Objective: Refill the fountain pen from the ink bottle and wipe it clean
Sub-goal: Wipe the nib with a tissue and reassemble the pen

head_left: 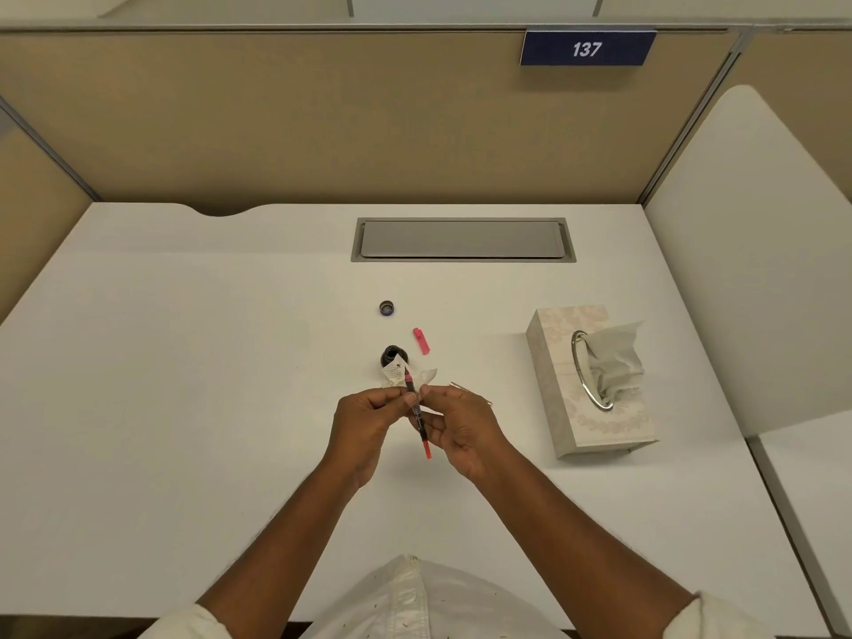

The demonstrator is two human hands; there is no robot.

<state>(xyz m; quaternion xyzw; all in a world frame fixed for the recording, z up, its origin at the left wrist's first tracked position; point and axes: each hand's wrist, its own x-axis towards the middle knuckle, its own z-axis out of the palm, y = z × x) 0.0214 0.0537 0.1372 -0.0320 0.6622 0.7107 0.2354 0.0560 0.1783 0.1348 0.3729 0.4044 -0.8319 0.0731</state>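
Note:
I hold a slim red and black fountain pen upright over the desk, nib end pointing away from me. My left hand pinches a crumpled white tissue against the pen near its nib. My right hand grips the pen's barrel lower down, its red tail sticking out below the fingers. The open dark ink bottle stands just beyond the hands, partly hidden by the tissue. Its round cap lies further back. The pink pen cap lies to the right of the bottle.
A patterned tissue box with a tissue sticking out stands to the right. A grey cable hatch is set in the white desk at the back. Beige partition walls close in the desk on three sides.

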